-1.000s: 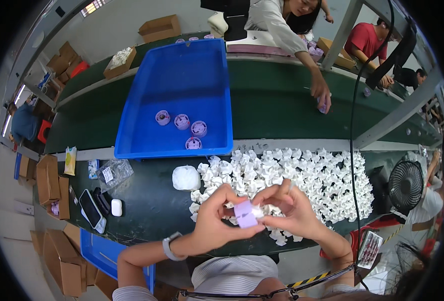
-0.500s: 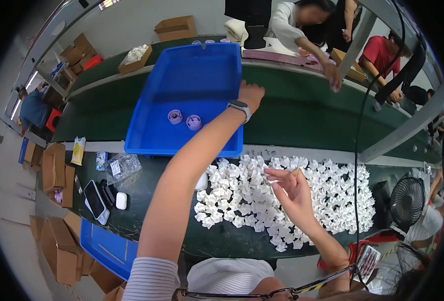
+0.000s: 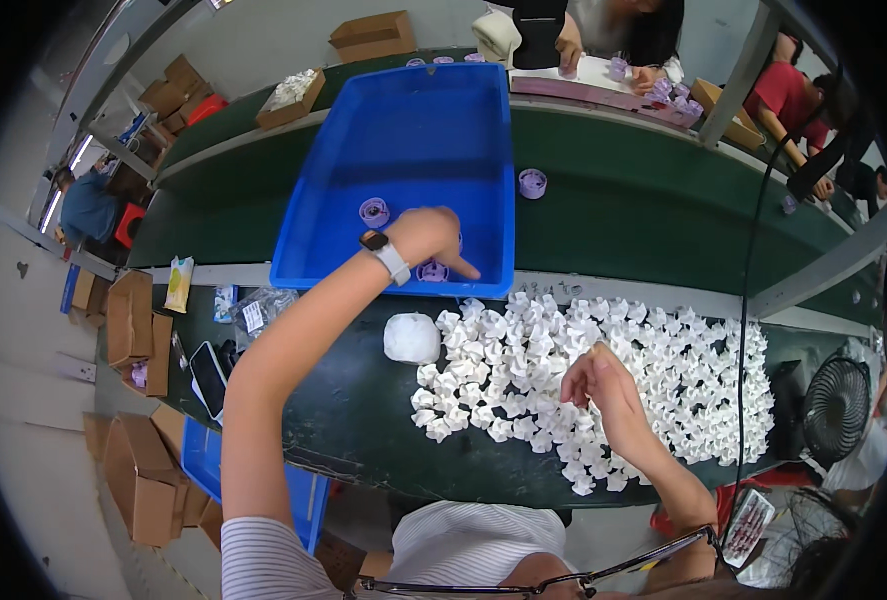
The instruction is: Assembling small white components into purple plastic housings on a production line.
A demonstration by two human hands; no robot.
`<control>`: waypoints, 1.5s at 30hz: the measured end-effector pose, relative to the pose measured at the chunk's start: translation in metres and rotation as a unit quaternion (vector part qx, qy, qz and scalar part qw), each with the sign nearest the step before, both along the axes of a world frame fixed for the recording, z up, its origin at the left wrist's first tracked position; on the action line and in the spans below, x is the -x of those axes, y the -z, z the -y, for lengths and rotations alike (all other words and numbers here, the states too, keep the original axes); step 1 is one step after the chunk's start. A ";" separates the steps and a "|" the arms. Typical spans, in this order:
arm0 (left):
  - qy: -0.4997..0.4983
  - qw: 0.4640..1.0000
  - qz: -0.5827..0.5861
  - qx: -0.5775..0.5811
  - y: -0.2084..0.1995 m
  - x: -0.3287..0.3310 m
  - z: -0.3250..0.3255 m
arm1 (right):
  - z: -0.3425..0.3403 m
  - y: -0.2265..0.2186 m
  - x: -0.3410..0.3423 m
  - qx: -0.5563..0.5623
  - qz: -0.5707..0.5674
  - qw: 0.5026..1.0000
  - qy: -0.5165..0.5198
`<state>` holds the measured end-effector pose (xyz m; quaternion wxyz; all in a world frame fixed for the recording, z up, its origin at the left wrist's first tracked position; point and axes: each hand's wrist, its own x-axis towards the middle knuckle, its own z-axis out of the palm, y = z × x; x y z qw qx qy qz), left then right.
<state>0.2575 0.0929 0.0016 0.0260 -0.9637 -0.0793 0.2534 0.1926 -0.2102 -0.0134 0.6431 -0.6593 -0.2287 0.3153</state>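
Observation:
My left hand (image 3: 428,238), with a watch on its wrist, reaches into the near right part of the blue tray (image 3: 298,235). One digit stretches out to the right; the other fingers are partly hidden. Just beneath it sits a small round purple cup (image 3: 433,272). Another purple cup (image 3: 373,212) stands in the tray left of the hand. Over many white flower-shaped pieces (image 3: 503,375) spread on the table, my right hand (image 3: 603,390) hovers with curled fingers closed together; whatever they hold is hidden.
A purple cup (image 3: 532,183) stands on the green belt (image 3: 623,210) beyond the tray. A white rounded block (image 3: 411,338) and a phone (image 3: 208,380) lie on the table. A black cable (image 3: 748,300) hangs at the right; a fan (image 3: 835,410) stands there. Across the belt, co-workers handle cups.
My left hand has moved from beyond the tray's right edge into its near right part. The right fingers have curled in. A purple cup now stands on the belt; the co-worker's arm has withdrawn.

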 end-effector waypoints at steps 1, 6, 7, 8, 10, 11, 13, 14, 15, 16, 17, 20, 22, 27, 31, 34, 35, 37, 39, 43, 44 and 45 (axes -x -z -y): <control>-0.041 0.999 -0.027 -0.013 0.008 0.003 0.002 | -0.003 0.001 0.001 -0.014 -0.024 0.999 -0.017; -0.062 0.995 -0.036 0.062 0.026 0.012 -0.016 | -0.015 -0.001 0.007 -0.016 -0.019 0.998 -0.050; -0.054 0.994 -0.029 0.087 0.024 0.014 -0.019 | -0.015 -0.004 0.008 -0.015 -0.019 0.999 -0.049; -0.065 0.990 -0.028 0.123 0.002 0.019 -0.009 | -0.014 -0.005 0.007 0.002 -0.038 0.998 -0.045; -0.035 0.989 0.079 0.116 0.006 0.031 -0.027 | -0.015 -0.010 0.009 0.021 -0.053 0.997 -0.047; -0.006 0.977 0.184 0.105 0.006 0.038 -0.035 | -0.016 -0.010 0.011 0.020 -0.052 0.997 -0.051; -0.035 0.963 0.237 0.124 -0.018 0.052 -0.025 | -0.015 -0.009 0.013 -0.008 -0.057 0.998 -0.028; -0.066 0.944 0.291 0.140 -0.035 0.063 -0.016 | -0.014 -0.010 0.015 -0.008 -0.057 0.998 -0.026; -0.066 0.944 0.291 0.140 -0.046 0.074 -0.010 | -0.014 -0.011 0.018 -0.022 -0.046 0.999 -0.003; -0.066 0.918 0.349 0.174 -0.052 0.085 -0.005 | -0.016 -0.009 0.018 -0.032 -0.040 0.998 0.021; -0.065 0.887 0.408 0.204 -0.058 0.099 0.002 | -0.015 -0.009 0.021 -0.032 -0.040 0.998 0.020; -0.005 0.796 0.499 0.344 -0.062 0.140 0.029 | -0.014 -0.007 0.029 -0.009 0.033 0.998 0.047; -0.017 0.769 0.513 0.381 -0.055 0.164 0.050 | -0.015 -0.007 0.034 -0.079 0.106 0.987 0.093; -0.062 0.696 0.533 0.477 -0.019 0.204 0.092 | -0.017 -0.019 0.038 -0.034 0.326 0.940 0.098; -0.091 0.627 0.485 0.603 -0.006 0.210 0.110 | -0.019 -0.024 0.043 -0.044 0.387 0.915 0.109; -0.115 0.598 0.468 0.640 0.000 0.212 0.118 | -0.020 -0.027 0.044 -0.028 0.414 0.905 0.091; -0.117 0.598 0.467 0.640 -0.001 0.212 0.119 | -0.020 -0.028 0.045 -0.027 0.413 0.906 0.089; -0.112 0.603 0.458 0.644 -0.001 0.213 0.121 | -0.021 -0.029 0.045 -0.023 0.444 0.892 0.085; -0.113 0.606 0.452 0.645 -0.002 0.213 0.121 | -0.021 -0.029 0.046 -0.022 0.452 0.887 0.086; -0.119 0.592 0.444 0.662 -0.001 0.214 0.121 | -0.019 -0.025 0.049 -0.020 0.487 0.869 0.082; -0.120 0.592 0.444 0.662 -0.001 0.215 0.121 | -0.019 -0.025 0.050 -0.020 0.486 0.870 0.081; -0.125 0.588 0.441 0.667 -0.001 0.216 0.122 | -0.020 -0.024 0.052 -0.024 0.514 0.854 0.079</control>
